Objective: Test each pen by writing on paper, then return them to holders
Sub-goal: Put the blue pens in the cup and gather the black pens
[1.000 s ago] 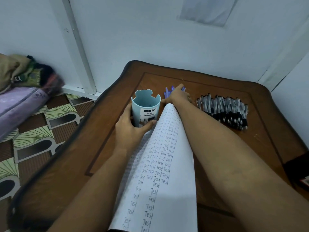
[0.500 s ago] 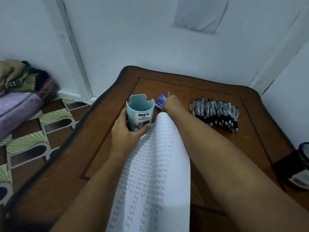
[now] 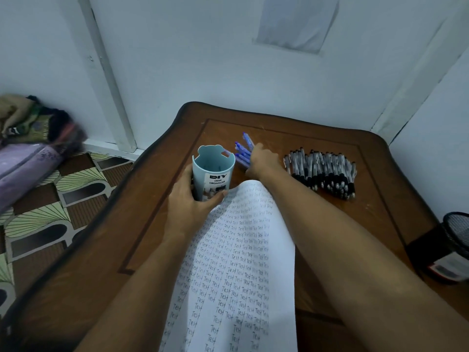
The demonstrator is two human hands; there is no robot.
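Blue pens (image 3: 243,151) lie bunched on the table (image 3: 291,128) behind the pale-blue desk organizer (image 3: 212,177). Return step, by the look. Right hand (image 3: 262,161) covers them; fingers hidden, grip cannot be told. Left hand (image 3: 195,201) wraps the organizer, fingers curled round it. Next: lift the pens and drop them in.

Left hand (image 3: 189,201) at 9 o'clock of centre, forearm entering from 7 o'clock, fingers and thumb curled round something upright, thumb across near side. Right hand (image 3: 264,161) at 12 o'clock, forearm stretched in from 4 o'clock, back of hand up, fingers reaching forward; their curl and grip hidden.
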